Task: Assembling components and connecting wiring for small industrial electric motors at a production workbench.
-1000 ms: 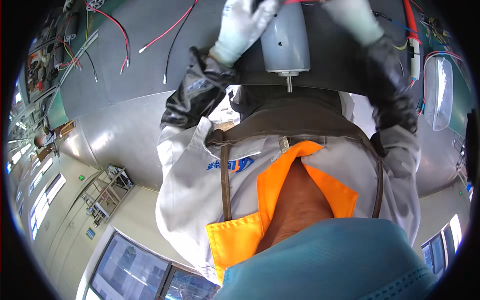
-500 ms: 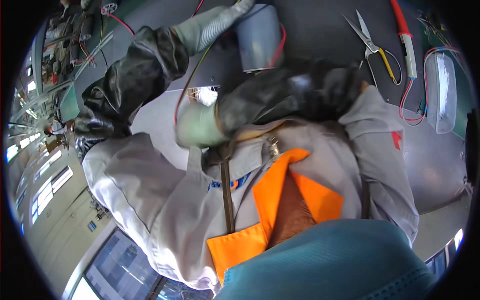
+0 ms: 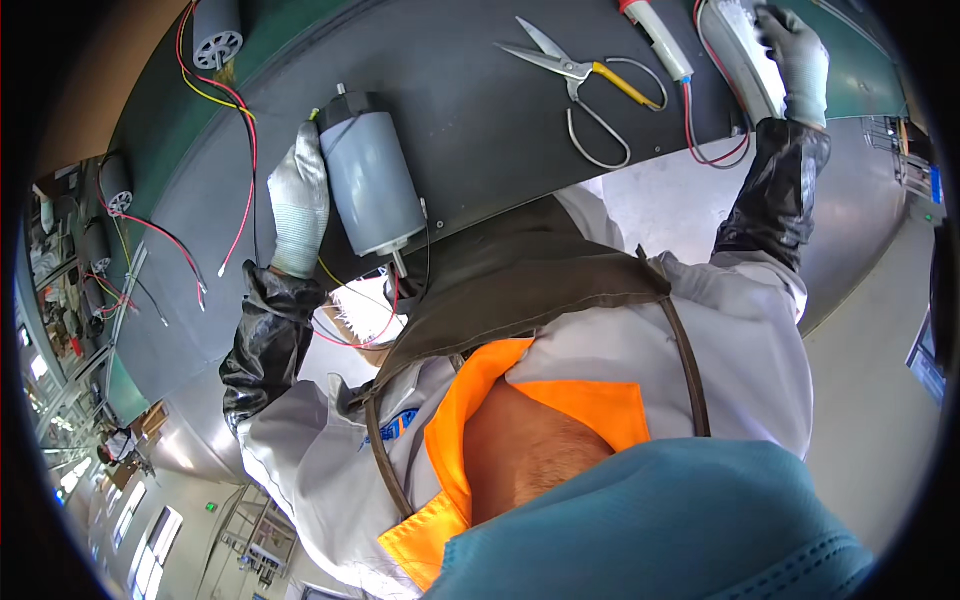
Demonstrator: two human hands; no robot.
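Note:
A grey cylindrical electric motor (image 3: 372, 185) lies on the dark worktop with its shaft pointing toward me. My left hand (image 3: 300, 190), in a pale knitted glove, is closed beside its far end. A bit of yellow-green wire (image 3: 314, 114) sticks out at the fingertips, and yellow and red leads hang below that wrist. At the far right, my right hand (image 3: 800, 60), gloved too, has its fingers curled at the long clear tray (image 3: 735, 65) of white pieces. Whatever those fingers hold is too small to make out.
Yellow-handled scissors (image 3: 578, 72) lie with blades apart, right of the motor. Beside them is a red-and-white wired tool (image 3: 660, 42). Another motor (image 3: 217, 35) with loose leads sits far left. Below the bench edge, a box (image 3: 365, 315) has white contents.
My right hand has gone from low near the bench edge to the tray at far right. My left hand has come back beside the motor's far end. The view has shifted.

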